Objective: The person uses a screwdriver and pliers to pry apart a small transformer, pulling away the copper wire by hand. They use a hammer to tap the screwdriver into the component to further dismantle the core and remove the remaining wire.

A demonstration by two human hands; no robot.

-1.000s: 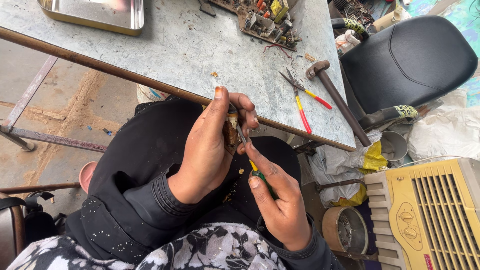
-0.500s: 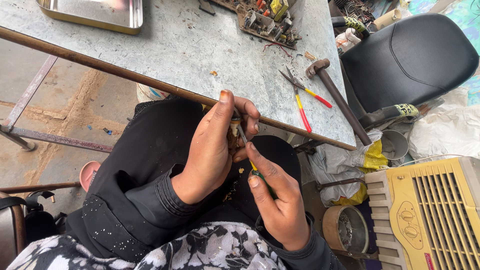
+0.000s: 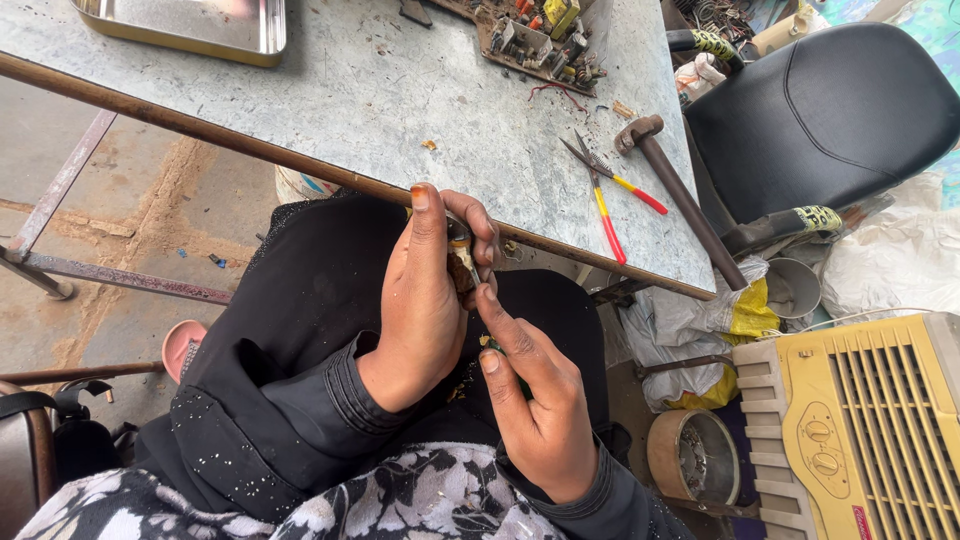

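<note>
My left hand [image 3: 425, 300] is held over my lap, just below the table edge, with its fingers closed around a small brownish metal part [image 3: 462, 262]. Most of that part is hidden by my fingers. My right hand [image 3: 535, 400] sits just below it and grips a thin tool with a green handle [image 3: 497, 347]. The index finger lies along the tool, and its tip meets the small part. Both wrists are in black sleeves.
A grey table [image 3: 380, 100] carries a metal tray [image 3: 190, 25], a circuit board [image 3: 530, 40], red-and-yellow pliers [image 3: 605, 195] and a hammer [image 3: 680, 195]. A black seat [image 3: 830, 120], a yellow vented appliance [image 3: 860, 430] and a small round tin [image 3: 695, 455] stand at the right.
My left hand has turned the small part slightly and shifted a little right. My right index finger has come up closer against the part.
</note>
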